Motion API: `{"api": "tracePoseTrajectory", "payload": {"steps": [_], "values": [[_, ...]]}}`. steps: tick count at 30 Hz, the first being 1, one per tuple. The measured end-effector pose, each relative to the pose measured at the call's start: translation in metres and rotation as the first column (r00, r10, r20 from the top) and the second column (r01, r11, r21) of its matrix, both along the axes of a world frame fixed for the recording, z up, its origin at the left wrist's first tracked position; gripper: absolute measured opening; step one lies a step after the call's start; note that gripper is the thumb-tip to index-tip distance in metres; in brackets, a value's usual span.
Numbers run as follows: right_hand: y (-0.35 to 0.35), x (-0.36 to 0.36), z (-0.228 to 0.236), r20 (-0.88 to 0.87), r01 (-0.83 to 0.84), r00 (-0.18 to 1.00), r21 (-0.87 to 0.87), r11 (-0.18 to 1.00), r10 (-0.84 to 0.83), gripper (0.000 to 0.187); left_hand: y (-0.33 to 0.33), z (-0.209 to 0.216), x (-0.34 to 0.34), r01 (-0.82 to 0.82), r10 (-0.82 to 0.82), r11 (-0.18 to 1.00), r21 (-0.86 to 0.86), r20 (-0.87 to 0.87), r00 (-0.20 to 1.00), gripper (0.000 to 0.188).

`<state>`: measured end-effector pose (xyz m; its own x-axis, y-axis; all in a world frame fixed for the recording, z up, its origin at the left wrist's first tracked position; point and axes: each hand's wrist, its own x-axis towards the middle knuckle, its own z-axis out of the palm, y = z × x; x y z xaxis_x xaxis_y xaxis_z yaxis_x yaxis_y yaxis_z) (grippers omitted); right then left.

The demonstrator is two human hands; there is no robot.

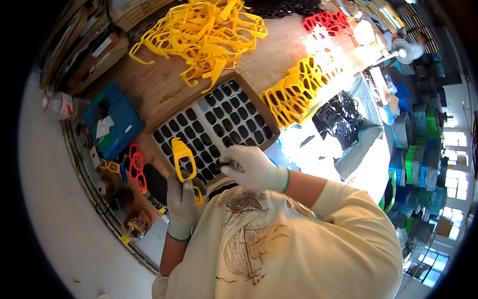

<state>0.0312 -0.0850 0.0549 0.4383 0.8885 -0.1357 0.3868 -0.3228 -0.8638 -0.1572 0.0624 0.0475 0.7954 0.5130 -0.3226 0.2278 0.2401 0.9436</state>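
Note:
My left hand [182, 202], in a pale glove, is closed around a yellow glasses frame [181, 151] held upright in front of my chest. One empty rim of it faces up; its lower part is partly hidden by my fingers. My right hand [249, 167], gloved in white, hovers over the near right corner of a shallow cardboard box [260, 108]. Its thumb and fingers pinch a small dark piece that looks like a lens, mostly covered by the fingers. Rows of dark rounded lenses [234, 103] lie in white trays inside this box.
A tangled heap of yellow frames [204, 37] lies beyond the box. To its right stand a row of yellow frames with dark lenses [294, 92] and red frames [326, 24]. A blue case [113, 122] and red frames [137, 167] are at left. Black plastic [338, 119] lies right.

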Motion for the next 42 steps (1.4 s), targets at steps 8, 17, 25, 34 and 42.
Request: {"api": "tracePoseTrajectory", "payload": {"steps": [8, 17, 25, 34, 42], "values": [[-0.036, -0.018, 0.022, 0.019, 0.286, 0.953, 0.279, 0.917, -0.303, 0.022, -0.031, 0.009, 0.051, 0.390, -0.387, 0.853, 0.346, -0.082, 0.919, 0.024], [-0.071, 0.001, 0.024, -0.555, 0.510, 0.736, 0.078, 0.857, -0.387, 0.030, -0.061, 0.017, 0.074, 0.358, -0.373, 0.922, 0.145, 0.093, 0.923, 0.027], [-0.097, 0.054, 0.027, -0.784, 0.300, 0.616, 0.137, 0.944, -0.082, 0.035, -0.069, 0.046, 0.108, 0.517, -0.531, 0.801, 0.302, -0.042, 0.846, 0.030], [-0.110, 0.117, 0.039, -0.714, 0.127, 0.700, 0.154, 0.980, 0.022, 0.035, -0.096, 0.042, 0.136, 0.351, -0.338, 0.892, 0.285, -0.094, 0.936, 0.032], [-0.086, 0.135, 0.036, -0.699, -0.017, 0.703, 0.171, 0.985, 0.133, 0.032, -0.092, 0.078, 0.153, 0.254, -0.254, 0.966, 0.045, -0.004, 0.967, 0.038]]}}
